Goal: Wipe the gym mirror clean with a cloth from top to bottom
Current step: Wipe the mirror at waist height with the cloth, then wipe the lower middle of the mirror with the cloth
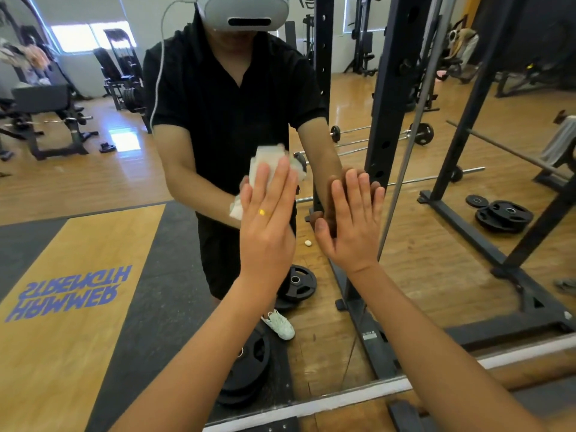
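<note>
Here the cloth [271, 169] lies flat under the left hand [268, 219].

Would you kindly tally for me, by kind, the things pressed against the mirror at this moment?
Hands: 2, the left hand flat on the cloth and the right hand flat on the mirror
Cloths: 1, the white cloth under the left hand
Total: 3
</note>
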`<state>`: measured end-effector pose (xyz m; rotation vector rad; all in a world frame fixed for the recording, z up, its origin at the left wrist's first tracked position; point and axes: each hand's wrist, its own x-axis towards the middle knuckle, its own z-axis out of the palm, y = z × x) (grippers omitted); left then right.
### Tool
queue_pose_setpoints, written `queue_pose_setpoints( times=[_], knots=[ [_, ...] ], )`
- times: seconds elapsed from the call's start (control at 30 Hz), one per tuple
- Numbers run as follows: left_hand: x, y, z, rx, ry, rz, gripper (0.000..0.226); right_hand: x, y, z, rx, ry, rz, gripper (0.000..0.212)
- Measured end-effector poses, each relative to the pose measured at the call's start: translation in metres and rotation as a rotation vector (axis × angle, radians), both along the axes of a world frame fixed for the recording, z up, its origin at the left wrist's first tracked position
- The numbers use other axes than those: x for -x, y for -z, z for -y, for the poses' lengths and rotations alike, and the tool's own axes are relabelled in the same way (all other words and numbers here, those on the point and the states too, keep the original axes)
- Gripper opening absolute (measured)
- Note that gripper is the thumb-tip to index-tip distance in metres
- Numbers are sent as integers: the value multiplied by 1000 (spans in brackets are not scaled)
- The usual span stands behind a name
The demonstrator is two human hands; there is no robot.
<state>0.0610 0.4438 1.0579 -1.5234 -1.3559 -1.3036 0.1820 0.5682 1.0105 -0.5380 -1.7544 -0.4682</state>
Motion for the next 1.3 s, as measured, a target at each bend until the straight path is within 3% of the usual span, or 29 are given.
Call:
queue_pose_setpoints(
  times=[0.23,0.4,0.5,0.6,0.73,0.83,0.97,1.07,1.2,1.3],
  knots=[
    [-2,16,-1,108,-37,-135,51,0,-2,1,7,-14,1,71],
    [-21,10,21,334,186,82,53,-4,-6,8,51,-37,14,68],
    [-13,6,33,404,253,89,53,-8,-10,26,151,-93,-19,61],
    [-2,4,36,371,248,33,49,-10,-6,57,201,-217,-16,51],
    [6,15,42,265,247,75,39,-7,5,83,189,-332,169,54],
    [10,32,53,239,176,107,34,-4,4,85,207,-260,273,57],
    [26,60,74,187,18,204,35,2,-1,89,240,-179,181,51],
    [46,93,102,114,-199,438,49,10,-3,93,206,-196,109,49],
    [47,115,121,-6,-274,1146,81,25,-12,101,197,-180,17,39],
    [47,104,98,-11,-254,1203,86,34,-18,107,218,-168,1,45]
  ],
)
